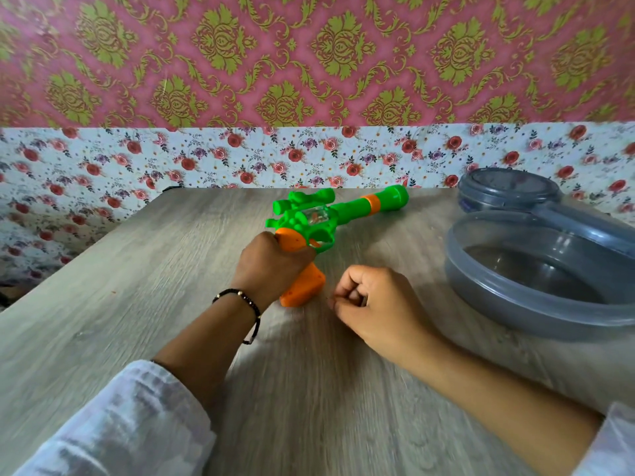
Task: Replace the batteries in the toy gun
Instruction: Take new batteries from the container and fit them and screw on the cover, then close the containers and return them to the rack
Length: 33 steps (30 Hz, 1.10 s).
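**2 hands in, gun grip not opened yet**

2 hands are on the job, and the left hand (271, 262) is wrapped round the orange grip of the toy gun (330, 218), which lies on its side on the surface (137, 269), green barrel pointing away from that hand and off to its right. The grip's butt pokes out just below the fist. The right hand (374, 300) sits just right of the butt, fingers curled in tight; whether it pinches something small, I cannot tell. No batteries in sight, and no open hatch that I can make out.

My read: the job has barely begun, and the battery door is probably in that grip. Best play here is to pin the gun flat with the left hand, slide that hand up toward the trigger to bare the grip, then work the cover with the right. A grey tub (536, 286) and its lid (508, 190), to the right of the right hand, look handy for loose parts.
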{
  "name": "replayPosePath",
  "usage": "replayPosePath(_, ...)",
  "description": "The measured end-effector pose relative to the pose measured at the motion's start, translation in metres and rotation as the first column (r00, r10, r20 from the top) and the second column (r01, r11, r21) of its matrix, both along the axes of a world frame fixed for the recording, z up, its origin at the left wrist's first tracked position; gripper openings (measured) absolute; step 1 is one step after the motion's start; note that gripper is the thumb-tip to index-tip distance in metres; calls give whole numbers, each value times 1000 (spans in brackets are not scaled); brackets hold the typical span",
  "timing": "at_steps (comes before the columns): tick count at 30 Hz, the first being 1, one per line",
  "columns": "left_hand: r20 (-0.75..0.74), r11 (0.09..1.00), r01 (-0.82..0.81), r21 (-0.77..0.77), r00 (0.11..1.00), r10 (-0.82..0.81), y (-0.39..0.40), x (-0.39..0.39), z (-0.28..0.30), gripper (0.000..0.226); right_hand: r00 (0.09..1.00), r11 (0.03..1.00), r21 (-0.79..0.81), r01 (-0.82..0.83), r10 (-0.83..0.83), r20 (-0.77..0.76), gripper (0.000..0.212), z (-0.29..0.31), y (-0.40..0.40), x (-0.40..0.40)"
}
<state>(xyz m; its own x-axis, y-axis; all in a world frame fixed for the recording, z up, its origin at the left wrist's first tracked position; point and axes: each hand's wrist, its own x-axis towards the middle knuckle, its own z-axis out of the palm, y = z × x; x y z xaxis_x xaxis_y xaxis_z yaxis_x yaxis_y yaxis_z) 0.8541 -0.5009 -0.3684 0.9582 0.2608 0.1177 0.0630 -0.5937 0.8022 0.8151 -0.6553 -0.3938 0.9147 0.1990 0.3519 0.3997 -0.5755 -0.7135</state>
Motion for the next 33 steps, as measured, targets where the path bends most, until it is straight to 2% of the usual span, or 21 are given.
replayPosePath(5, -37, 983, -38, 182, 998, 45, -3, -6, 7, 29, 993, 991, -131, 27, -12, 115, 17, 4, -3, -6)
replayPosePath(11, -58, 970, -64, 235, 995, 80, 1, 2, -1, 29, 991, 950, -308, 55, -14, 134, 2, 8, -9, -3)
replayPosePath(16, -112, 947, -79, 311, 987, 119, 8, 6, -4, 48, 981, 896, -443, 34, 55, 188, 12, 13, -15, -4)
replayPosePath(19, -140, 930, -78, 359, 981, 137, 5, 1, -1, 49, 966, 886, -463, -19, 136, 221, 17, 18, -18, -9)
replayPosePath(22, -80, 877, -108, 468, 983, 163, -4, -9, 5, 52, 919, 881, -467, 78, 118, 377, 20, 31, -23, -14)
replayPosePath(24, 94, 833, -133, 537, 991, 98, -12, -15, 6, 57, 871, 924, -358, 136, 61, 488, 19, 41, -33, -15)
replayPosePath(27, 352, 844, -54, 534, 922, -164, -41, -21, 5, 61, 850, 971, -165, 172, -61, 524, 20, 55, -57, -14)
replayPosePath(30, 347, 836, 245, 491, 825, -446, -85, -28, -1, 66, 868, 983, -60, 174, -124, 480, 30, 61, -82, -19)
replayPosePath(33, 327, 743, 452, 493, 695, -640, -120, -25, -11, 67, 870, 964, -71, 256, -197, 451, 37, 64, -108, -23)
